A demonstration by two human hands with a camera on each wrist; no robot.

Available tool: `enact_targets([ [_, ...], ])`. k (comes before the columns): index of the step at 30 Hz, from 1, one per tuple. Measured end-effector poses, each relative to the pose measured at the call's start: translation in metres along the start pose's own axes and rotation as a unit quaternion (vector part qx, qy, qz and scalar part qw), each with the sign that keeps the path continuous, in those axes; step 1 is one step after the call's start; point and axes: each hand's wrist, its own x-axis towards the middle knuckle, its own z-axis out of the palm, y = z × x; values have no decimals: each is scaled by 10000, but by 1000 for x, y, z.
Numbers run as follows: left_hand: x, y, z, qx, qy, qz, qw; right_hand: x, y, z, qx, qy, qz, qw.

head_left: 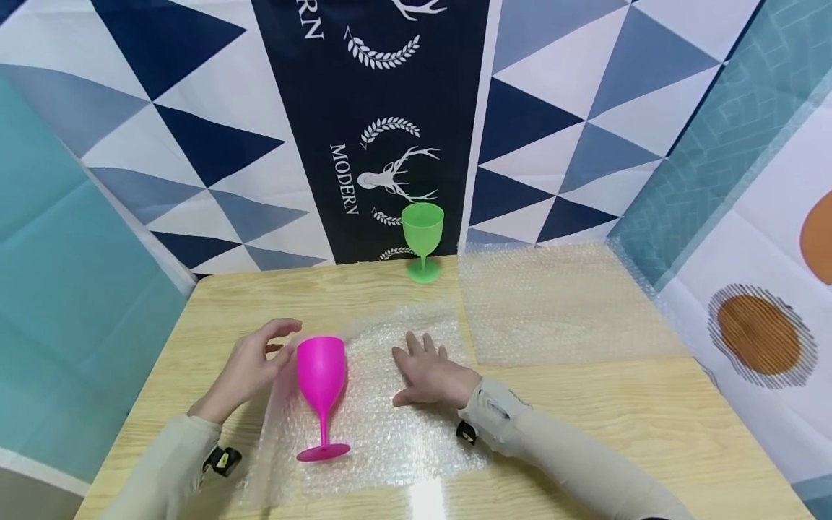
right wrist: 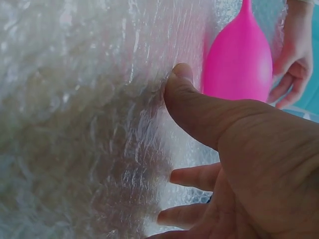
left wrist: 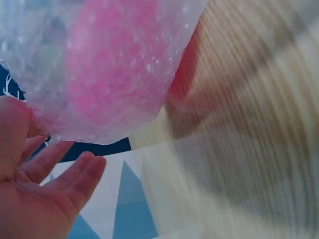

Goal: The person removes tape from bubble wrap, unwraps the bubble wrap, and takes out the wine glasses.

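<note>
A pink plastic goblet (head_left: 321,372) lies on its side on a sheet of bubble wrap (head_left: 383,433), its bowl toward the far side of the table. My left hand (head_left: 250,368) is at the sheet's left edge beside the bowl. The left wrist view has the raised wrap (left wrist: 124,117) between its thumb and fingers, with pink showing through. My right hand (head_left: 429,372) rests with spread fingers on the wrap, to the right of the goblet. In the right wrist view, its thumb and fingertips touch the bubbly surface.
A green goblet (head_left: 423,230) stands upright at the table's back edge. To its right, another bubble wrap sheet (head_left: 559,310) lies flat on the wooden table (head_left: 617,419). Patterned cloth (head_left: 214,130) hangs behind and along the sides.
</note>
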Motion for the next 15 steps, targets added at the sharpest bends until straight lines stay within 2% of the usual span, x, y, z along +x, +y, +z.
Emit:
enact_targets([
  [8, 11, 3, 4, 359, -34, 241, 9991, -1, 0, -2, -126, 2, -24, 9999],
  [15, 11, 3, -4, 504, 10, -5, 9987, 0, 0, -4, -169, -93, -27, 9998],
])
